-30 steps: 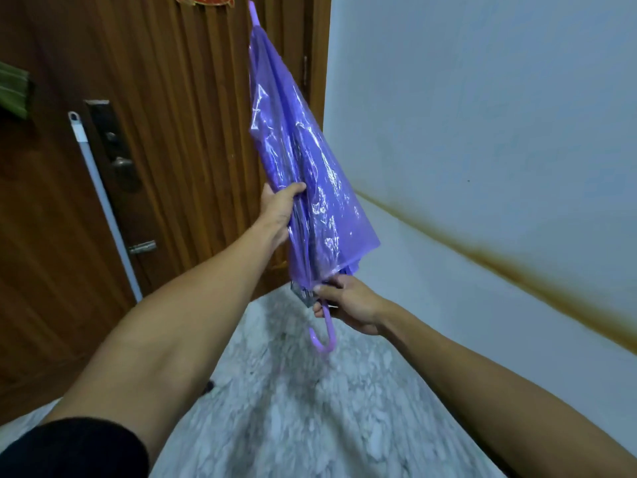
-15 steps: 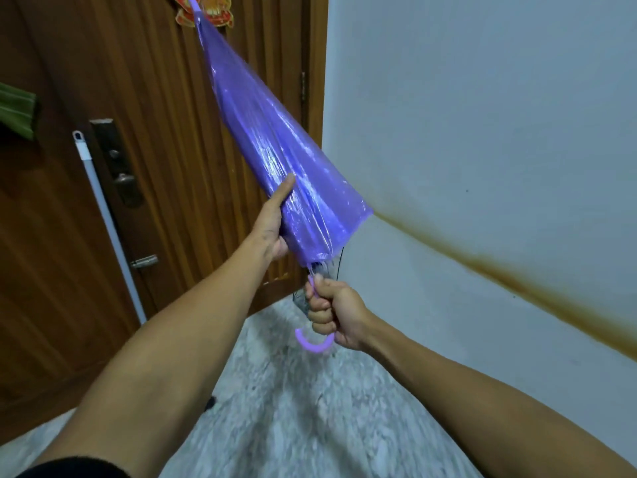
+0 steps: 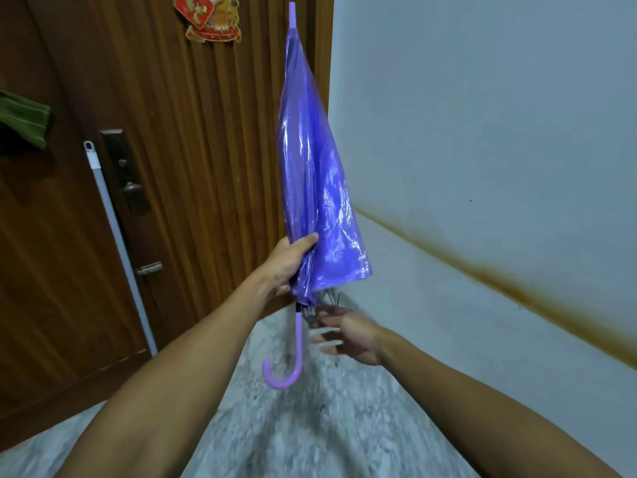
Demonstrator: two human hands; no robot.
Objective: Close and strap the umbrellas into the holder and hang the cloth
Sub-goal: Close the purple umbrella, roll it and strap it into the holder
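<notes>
We see the purple umbrella (image 3: pixel 312 188) closed, left hand (image 3: pixel 287 263) gripping its canopy; right hand (image 3: pixel 348 334) loose, blurred, holding nothing (strap, holder, cloth-hanging not done).

Glossy plastic umbrella (image 3: pixel 317 188); ribbed wooden door (image 3: pixel 193 160); speckled stone floor (image 3: pixel 310 436).

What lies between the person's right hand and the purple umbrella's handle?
In the head view, only bare marble floor shows between the right hand and the umbrella handle; the blurred, open fingers stand apart from it.
</notes>
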